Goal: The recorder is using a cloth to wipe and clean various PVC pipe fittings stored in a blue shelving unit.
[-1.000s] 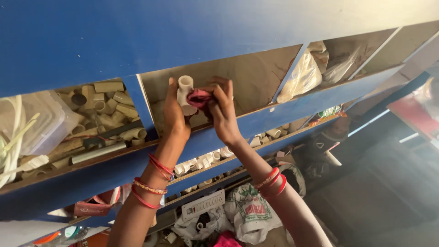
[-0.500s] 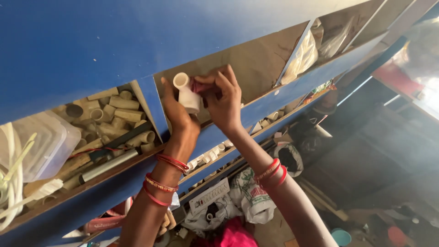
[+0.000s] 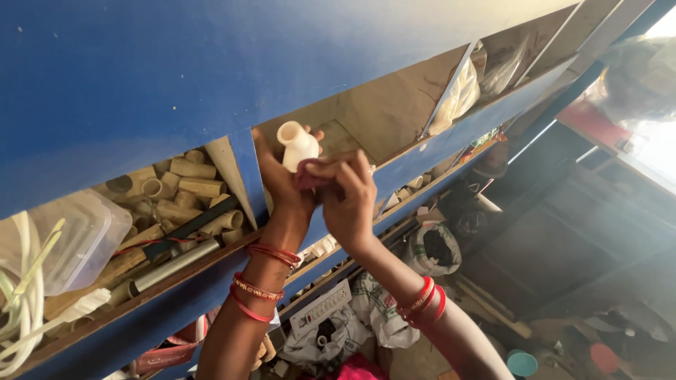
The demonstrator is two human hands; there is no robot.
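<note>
Up against the blue shelf [image 3: 141,77], the left hand [image 3: 282,179] reached overhead, fingers pinching a white pipe fitting [image 3: 297,145] at twelve o'clock. At its three o'clock, the right hand [image 3: 348,197] curled its fingers round a pinkish cloth [image 3: 310,174] touching the fitting's base.

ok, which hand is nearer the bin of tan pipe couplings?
Left. The left hand holds the white pipe fitting just past the blue divider from the bin of tan pipe couplings. The right hand is beyond it, farther from the bin.
</note>
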